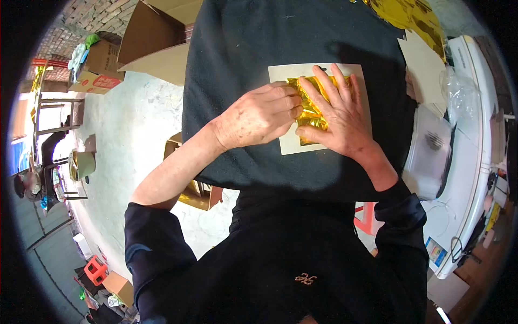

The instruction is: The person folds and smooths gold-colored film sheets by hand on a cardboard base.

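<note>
A sheet of gold foil (311,120) lies crinkled on a pale square card (291,144), which rests on a black cloth surface (243,59). My right hand (337,116) lies on the foil with its fingers spread. At the foil's left edge is my left hand (264,114), its fingers curled together and touching the foil and card; what its fingertips hold, if anything, is hidden under them.
Open cardboard boxes (154,40) stand at the upper left. More gold foil (418,19) and card pieces (423,70) lie at the upper right, beside a clear plastic container (429,154) and a white table (467,162). Another person (33,183) sits far left.
</note>
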`<action>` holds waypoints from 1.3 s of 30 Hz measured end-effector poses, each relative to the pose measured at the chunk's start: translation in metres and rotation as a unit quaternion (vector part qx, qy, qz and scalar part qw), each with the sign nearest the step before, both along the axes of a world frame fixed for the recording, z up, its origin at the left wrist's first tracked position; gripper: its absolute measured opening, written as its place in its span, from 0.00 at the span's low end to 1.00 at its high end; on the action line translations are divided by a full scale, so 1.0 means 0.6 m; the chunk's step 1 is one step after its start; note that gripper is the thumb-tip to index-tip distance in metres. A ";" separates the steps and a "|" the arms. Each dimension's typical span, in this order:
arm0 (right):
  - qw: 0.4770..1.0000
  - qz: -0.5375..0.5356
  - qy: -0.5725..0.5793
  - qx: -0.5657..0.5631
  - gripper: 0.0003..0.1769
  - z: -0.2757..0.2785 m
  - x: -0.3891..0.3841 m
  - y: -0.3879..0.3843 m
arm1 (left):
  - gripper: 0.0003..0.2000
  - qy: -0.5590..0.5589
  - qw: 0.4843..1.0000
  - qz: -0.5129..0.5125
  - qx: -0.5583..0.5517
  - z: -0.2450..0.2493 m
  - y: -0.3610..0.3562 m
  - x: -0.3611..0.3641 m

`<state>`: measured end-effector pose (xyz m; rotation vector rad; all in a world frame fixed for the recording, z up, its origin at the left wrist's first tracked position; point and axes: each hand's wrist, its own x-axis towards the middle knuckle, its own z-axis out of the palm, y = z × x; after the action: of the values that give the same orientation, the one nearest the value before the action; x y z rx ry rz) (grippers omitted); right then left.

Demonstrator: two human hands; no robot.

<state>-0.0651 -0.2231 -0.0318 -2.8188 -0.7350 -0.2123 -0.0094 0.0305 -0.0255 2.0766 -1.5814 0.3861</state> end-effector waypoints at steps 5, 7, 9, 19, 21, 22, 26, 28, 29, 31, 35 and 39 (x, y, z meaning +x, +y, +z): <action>1.000 0.002 0.020 -0.011 0.65 0.003 -0.001 -0.002 | 0.16 0.104 0.993 0.040 -0.041 0.004 0.001 -0.009; 0.999 -0.002 0.030 -0.018 0.67 0.002 0.000 -0.002 | 0.16 0.159 0.981 0.089 -0.070 0.007 0.001 -0.013; 0.999 -0.007 0.042 -0.027 0.69 0.002 -0.001 -0.003 | 0.16 0.146 0.973 0.131 -0.119 0.008 0.002 -0.011; 0.999 -0.009 0.042 -0.010 0.70 0.003 -0.002 0.002 | 0.23 0.063 0.980 0.182 0.048 0.010 0.020 -0.057; 0.999 -0.009 0.041 -0.012 0.70 0.002 0.000 0.001 | 0.25 0.056 0.979 0.185 0.068 0.012 0.020 -0.061; 0.999 -0.007 0.039 -0.013 0.70 0.002 0.000 0.001 | 0.25 0.053 0.978 0.186 0.078 0.013 0.019 -0.063; 0.999 -0.004 0.032 -0.009 0.69 -0.006 0.000 -0.002 | 0.29 0.069 0.975 0.190 0.093 0.012 0.014 -0.072; 0.999 -0.005 0.032 -0.008 0.69 -0.008 -0.001 -0.002 | 0.30 0.067 0.976 0.186 0.089 0.007 0.015 -0.070; 0.999 -0.006 0.032 -0.008 0.69 -0.007 -0.001 -0.001 | 0.29 0.060 0.978 0.184 0.082 0.006 0.013 -0.069; 0.999 -0.007 0.032 -0.018 0.70 -0.007 -0.001 0.000 | 0.27 0.046 0.980 0.181 0.067 0.004 0.007 -0.068; 0.999 -0.006 0.027 -0.039 0.72 -0.007 0.001 -0.002 | 0.27 0.034 0.978 0.189 0.076 0.003 0.007 -0.070; 0.999 0.001 0.011 -0.030 0.71 -0.009 0.001 -0.003 | 0.30 0.046 0.972 0.194 0.126 0.007 0.015 -0.087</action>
<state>-0.0642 -0.2250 -0.0372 -2.8725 -0.7529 -0.1611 -0.0615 0.0393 -0.0215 2.5676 -1.2182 0.2251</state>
